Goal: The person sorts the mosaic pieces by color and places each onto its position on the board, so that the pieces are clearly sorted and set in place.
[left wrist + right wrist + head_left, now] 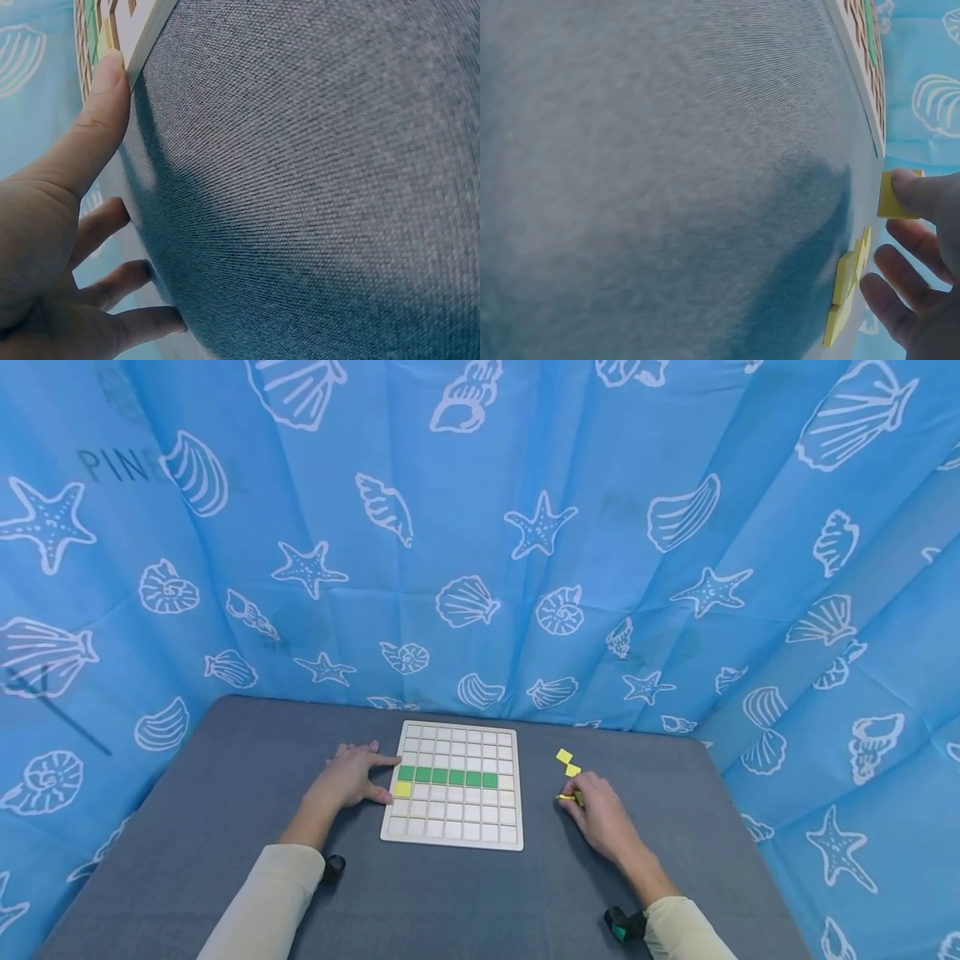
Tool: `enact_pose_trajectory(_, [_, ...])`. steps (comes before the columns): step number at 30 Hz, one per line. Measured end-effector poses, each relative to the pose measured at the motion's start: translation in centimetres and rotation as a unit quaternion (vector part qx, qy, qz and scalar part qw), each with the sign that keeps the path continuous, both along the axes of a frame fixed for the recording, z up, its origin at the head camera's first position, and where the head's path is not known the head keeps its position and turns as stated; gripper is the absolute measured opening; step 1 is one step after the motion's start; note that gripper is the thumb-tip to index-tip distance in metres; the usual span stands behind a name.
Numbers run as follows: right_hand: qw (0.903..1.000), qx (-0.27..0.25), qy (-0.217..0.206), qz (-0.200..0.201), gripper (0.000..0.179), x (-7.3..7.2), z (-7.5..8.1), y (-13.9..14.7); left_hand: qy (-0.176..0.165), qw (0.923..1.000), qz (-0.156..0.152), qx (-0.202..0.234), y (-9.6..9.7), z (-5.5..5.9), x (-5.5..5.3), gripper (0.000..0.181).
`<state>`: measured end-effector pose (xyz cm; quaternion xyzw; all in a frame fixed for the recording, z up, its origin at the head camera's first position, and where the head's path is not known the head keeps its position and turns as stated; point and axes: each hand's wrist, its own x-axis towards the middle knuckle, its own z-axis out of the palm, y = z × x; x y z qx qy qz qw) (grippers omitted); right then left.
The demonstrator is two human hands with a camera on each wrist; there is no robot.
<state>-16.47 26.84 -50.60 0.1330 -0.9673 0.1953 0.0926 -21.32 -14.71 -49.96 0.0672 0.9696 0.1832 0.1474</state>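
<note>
Yellow-tile placing judged in hand, second row under way. Grid board (450,846) laid flat on the tabletop (450,897); its middle row filled with six green tiles (457,777), the cell at that row's 3 o'clock end left bare. One seated yellow tile (402,789) is seen in the next row toward 6 o'clock, at its 9 o'clock end. Hands kept well apart, one on each side of the board. The board's 9 o'clock edge is touched by the left hand (351,779), thumb and index finger stretched out, nothing gripped; board apparently being steadied. At the board's 3 o'clock side, clear of it, a held yellow tile (891,201) is pinched between thumb and finger of the right hand (602,820); in the right wrist view it looks raised off the tabletop. Loose yellow tiles (564,756) are left lying near that hand, toward its 11 o'clock; exact count can't be told, some being partly covered. For the next move, a carry toward 9 o'clock seems to be called for, probably to the bare cell (420,792) just at 3 o'clock of the seated one. Tile would need to be squared to the cell walls before release; a skewed drop could be caught on a divider. Board should be kept steadied meanwhile.
</note>
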Motion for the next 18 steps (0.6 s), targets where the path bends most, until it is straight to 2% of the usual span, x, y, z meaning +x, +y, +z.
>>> enact_pose_trajectory(9, [0.9978, -0.026, -0.051, -0.035, 0.014, -0.8, 0.9, -1.0, 0.005, 1.0000, -0.004, -0.004, 0.0, -0.1, 0.1, 0.077])
enact_pose_trajectory(18, [0.9958, -0.069, -0.058, -0.018, 0.009, -1.5, 1.4, -2.8, 0.004, 1.0000, -0.002, -0.006, 0.0, -0.2, -0.1, 0.077])
